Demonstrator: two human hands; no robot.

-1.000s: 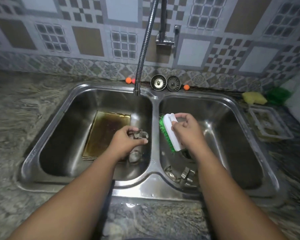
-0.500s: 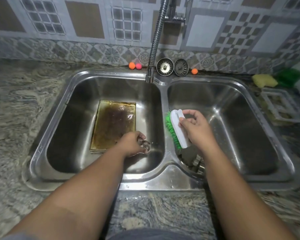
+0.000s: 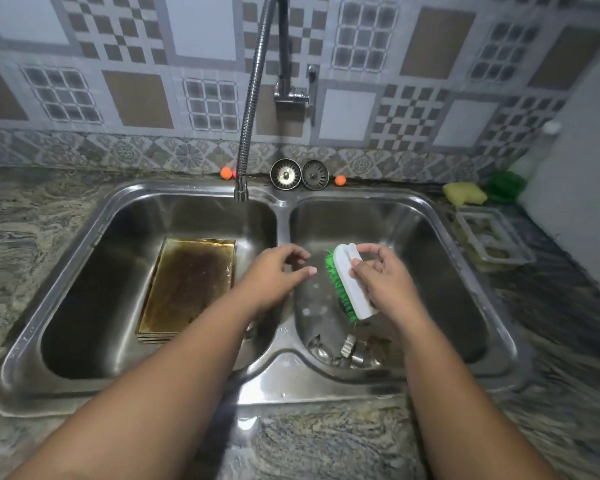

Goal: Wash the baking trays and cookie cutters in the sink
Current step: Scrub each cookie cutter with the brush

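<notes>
**Right hand gripping brush, left hand empty over the sink divider**

The granite-pattern bench (image 3: 326, 441) is running along the near edge, and the double sink (image 3: 281, 388) is sitting in it.

The cookie cutters (image 3: 349, 351) are lying in a heap at the near end of the right basin. They are metal, but their shapes are too blurred to tell.

The left hand (image 3: 274, 275) is hovering over the divider between the basins. Its fingers are loosely curled and apart, gripping nothing.

The right hand (image 3: 385, 278) is hanging above the right basin, with fingers and thumb clamped on the white back of the scrub brush (image 3: 352, 282). The green bristles are pointing left toward the left hand, near it but not touching. The brush is sitting beyond the cutters, apart from them.

The baking trays (image 3: 191, 285) are lying flat in the left basin. The top one is stained brown, and more edges are showing under its near end. I cannot tell the count.

Further back:
- The flexible faucet hose (image 3: 250, 116) is hanging down, with its nozzle at the back rim of the left basin.
- Two sink strainers (image 3: 285, 173) are leaning against the tiled wall (image 3: 136, 98) behind the divider, with orange balls (image 3: 226, 173) lying on either side.
- On the right rear of the bench, a clear plastic dish (image 3: 492, 237) is sitting beside the sink. A yellow sponge (image 3: 464, 194) and a green scourer (image 3: 504, 187) are lying behind it.
</notes>
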